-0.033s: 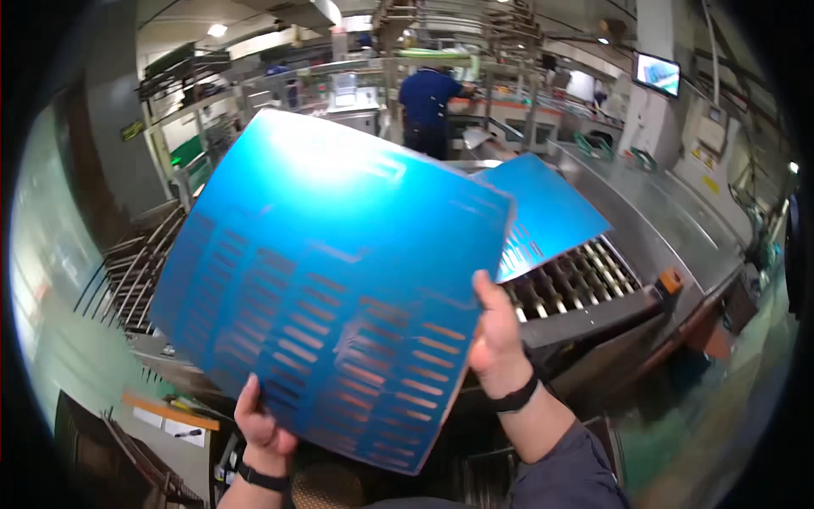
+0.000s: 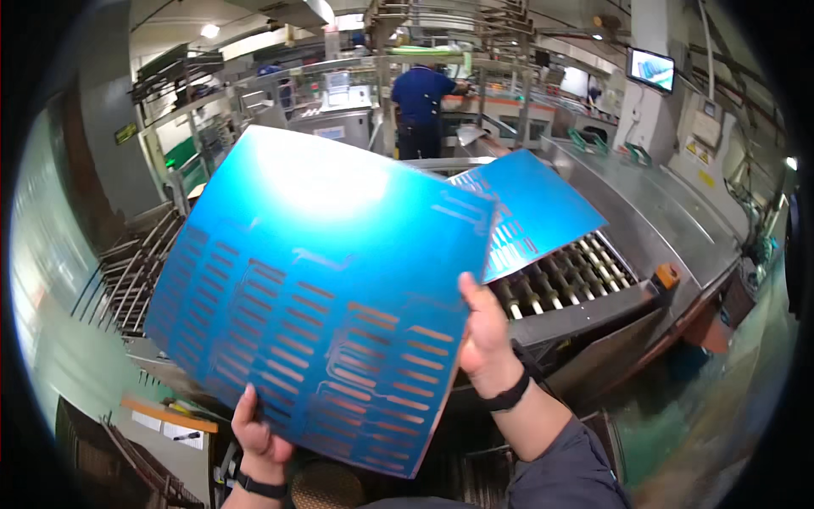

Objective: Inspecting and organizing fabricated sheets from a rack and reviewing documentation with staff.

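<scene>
A large blue circuit board panel point(image 2: 331, 254) with rows of copper-coloured bars hangs tilted between my two hands. Its upper part glares with reflected light. My left hand point(image 2: 259, 431) grips the panel's lower left edge, thumb on the front face. At the right edge, my right hand point(image 2: 485, 327) holds it the same way; the fingers of both hands are partly hidden behind the panel. Beyond it, a second blue panel point(image 2: 543, 204) of the same kind lies on the roller conveyor point(image 2: 585, 271), partly covered by the one I hold.
An orange knob point(image 2: 666, 276) sits at the conveyor's near right corner. To the left stands a metal rod rack point(image 2: 140, 276). A clipboard with paper and a pen point(image 2: 174, 424) lies lower left. A person in blue point(image 2: 421, 102) stands at the back. A screen point(image 2: 651, 69) hangs upper right.
The held panel's top edge has come slightly lower in view, and the panel has shifted a little left. More of the second panel shows behind it. Both hands keep their grip.
</scene>
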Tool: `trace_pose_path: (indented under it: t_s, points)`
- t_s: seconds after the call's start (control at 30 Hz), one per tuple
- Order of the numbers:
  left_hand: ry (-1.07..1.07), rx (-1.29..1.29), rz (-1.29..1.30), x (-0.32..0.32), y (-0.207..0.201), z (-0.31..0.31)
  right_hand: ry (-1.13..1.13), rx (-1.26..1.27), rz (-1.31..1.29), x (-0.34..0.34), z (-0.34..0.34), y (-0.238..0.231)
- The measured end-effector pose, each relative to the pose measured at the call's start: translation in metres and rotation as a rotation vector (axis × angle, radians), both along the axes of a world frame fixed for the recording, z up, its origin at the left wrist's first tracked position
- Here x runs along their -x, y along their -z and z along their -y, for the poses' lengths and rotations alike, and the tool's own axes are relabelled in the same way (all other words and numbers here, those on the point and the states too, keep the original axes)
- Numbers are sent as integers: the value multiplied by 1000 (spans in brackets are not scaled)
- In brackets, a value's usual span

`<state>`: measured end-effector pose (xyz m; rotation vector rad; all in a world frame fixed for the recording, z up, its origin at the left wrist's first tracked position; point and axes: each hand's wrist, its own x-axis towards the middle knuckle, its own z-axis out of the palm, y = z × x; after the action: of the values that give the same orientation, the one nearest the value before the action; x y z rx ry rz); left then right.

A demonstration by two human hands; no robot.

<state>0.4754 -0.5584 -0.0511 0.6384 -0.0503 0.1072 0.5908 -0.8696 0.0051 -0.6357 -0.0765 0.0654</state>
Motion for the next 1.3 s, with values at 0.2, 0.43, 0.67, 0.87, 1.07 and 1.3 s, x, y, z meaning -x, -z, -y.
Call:
trace_pose_path:
  t_s: [0.2, 0.43, 0.67, 0.87, 1.07, 1.3]
  points:
    - [-37, 40, -70, 15, 24, -10, 57, 257, 1, -73, 24, 77]
    - [-71, 55, -49, 37, 51, -55, 1250, 538, -238, -153, 185, 87]
    - [-153, 101, -86, 40, 63, -63, 596, 4, -332, -197, 206, 113]
    - [-184, 84, -161, 33, 72, -61, 645, 46, -60, -241, 258, 142]
    - [-210, 124, -212, 42, 63, -56, 1041, 733, -1, -204, 265, 15]
    - [-178, 202, -310, 46, 82, -60, 787, 568, 247, -113, 206, -59]
